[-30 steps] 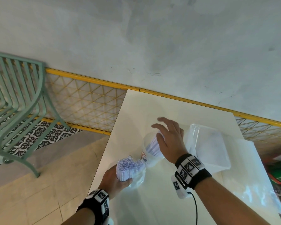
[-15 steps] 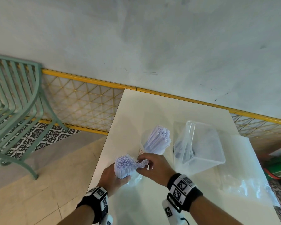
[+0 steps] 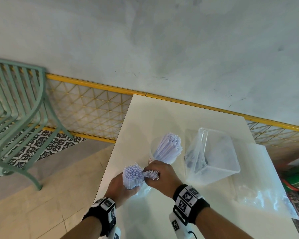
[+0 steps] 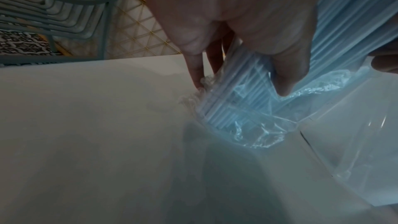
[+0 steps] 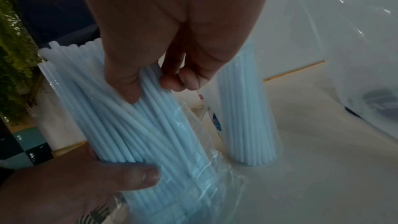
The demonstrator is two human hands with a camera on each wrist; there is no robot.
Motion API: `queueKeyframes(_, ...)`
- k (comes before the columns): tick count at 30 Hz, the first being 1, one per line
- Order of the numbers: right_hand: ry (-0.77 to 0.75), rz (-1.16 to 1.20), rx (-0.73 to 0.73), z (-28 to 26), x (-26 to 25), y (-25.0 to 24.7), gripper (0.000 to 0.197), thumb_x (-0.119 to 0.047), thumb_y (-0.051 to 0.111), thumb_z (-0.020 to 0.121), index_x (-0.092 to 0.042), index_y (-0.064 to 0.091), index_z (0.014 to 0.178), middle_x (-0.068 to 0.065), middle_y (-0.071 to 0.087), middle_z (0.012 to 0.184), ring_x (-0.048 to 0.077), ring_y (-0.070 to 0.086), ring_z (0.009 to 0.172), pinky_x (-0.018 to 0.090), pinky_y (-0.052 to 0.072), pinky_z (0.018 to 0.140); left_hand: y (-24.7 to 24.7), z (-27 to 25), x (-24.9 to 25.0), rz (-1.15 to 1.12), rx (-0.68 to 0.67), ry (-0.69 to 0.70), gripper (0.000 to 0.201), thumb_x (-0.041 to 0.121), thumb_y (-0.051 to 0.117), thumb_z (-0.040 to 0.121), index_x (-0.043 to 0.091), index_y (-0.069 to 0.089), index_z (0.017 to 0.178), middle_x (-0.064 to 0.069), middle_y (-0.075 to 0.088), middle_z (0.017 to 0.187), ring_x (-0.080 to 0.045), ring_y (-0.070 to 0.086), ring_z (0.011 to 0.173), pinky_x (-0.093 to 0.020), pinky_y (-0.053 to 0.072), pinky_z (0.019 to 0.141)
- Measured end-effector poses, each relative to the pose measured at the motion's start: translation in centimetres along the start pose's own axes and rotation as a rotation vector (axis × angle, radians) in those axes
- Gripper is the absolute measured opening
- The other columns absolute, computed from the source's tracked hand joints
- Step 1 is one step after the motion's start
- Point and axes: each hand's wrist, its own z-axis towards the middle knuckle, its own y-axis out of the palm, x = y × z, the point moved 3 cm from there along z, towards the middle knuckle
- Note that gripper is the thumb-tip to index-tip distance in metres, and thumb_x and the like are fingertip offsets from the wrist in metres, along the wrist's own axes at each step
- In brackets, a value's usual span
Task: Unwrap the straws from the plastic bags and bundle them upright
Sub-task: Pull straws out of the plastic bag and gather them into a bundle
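Note:
My left hand (image 3: 120, 188) grips a bundle of pale blue straws (image 3: 131, 175) upright near the table's left edge, its lower part still in a crumpled clear plastic bag (image 4: 256, 130). My right hand (image 3: 160, 176) pinches a small group of straws (image 3: 151, 174) out of that bundle's top, thumb and fingers curled round them (image 5: 150, 81). Behind the hands, a second bundle of straws (image 3: 169, 149) stands upright in a clear cup (image 3: 153, 149) with a red and blue label (image 5: 216, 122).
A clear plastic box (image 3: 212, 154) lies tipped to the right of the cup, and loose clear bags (image 3: 266, 185) spread to the table's right edge. The white table (image 3: 162, 118) meets a grey wall. A green metal chair (image 3: 16, 121) stands on the floor at left.
My right hand left the cup's straws and came back to the bundle in my left hand, and now pinches some straws at its top. The left hand has stayed put.

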Motion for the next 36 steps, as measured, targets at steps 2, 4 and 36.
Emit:
queueKeyframes(2,-0.003,-0.001,0.014,0.1,-0.1,-0.3,0.024,-0.015,0.077,0.072,-0.013,0.074,0.096,-0.009,0.065,0.088,0.007,0.062,0.08,0.009,0.046,0.071,0.0,0.0,0.1,0.022,0.0,0.014,0.048,0.048,0.069,0.072,0.032,0.059,0.116,0.019,0.057,0.102,-0.009,0.06,0.098,-0.012,0.039,0.081)
queueKeyframes(4,0.034,-0.011,0.016,0.2,-0.1,-0.6,0.022,-0.015,0.076,0.072,-0.013,0.072,0.094,-0.014,0.063,0.083,0.002,0.06,0.077,0.008,0.043,0.07,0.0,0.0,0.0,0.014,0.003,0.022,0.047,0.046,0.071,0.073,0.032,0.059,0.116,0.02,0.056,0.102,-0.008,0.059,0.097,-0.012,0.039,0.081)
queueKeyframes(36,0.012,0.123,-0.089,2.2,-2.3,-3.1,0.025,-0.008,0.07,0.08,-0.022,0.072,0.1,-0.005,0.073,0.091,0.01,0.068,0.081,0.026,0.056,0.075,0.0,0.1,-0.7,-0.067,0.022,0.049,0.051,0.046,0.076,0.07,0.029,0.059,0.115,0.013,0.064,0.105,-0.009,0.062,0.096,-0.019,0.048,0.084)
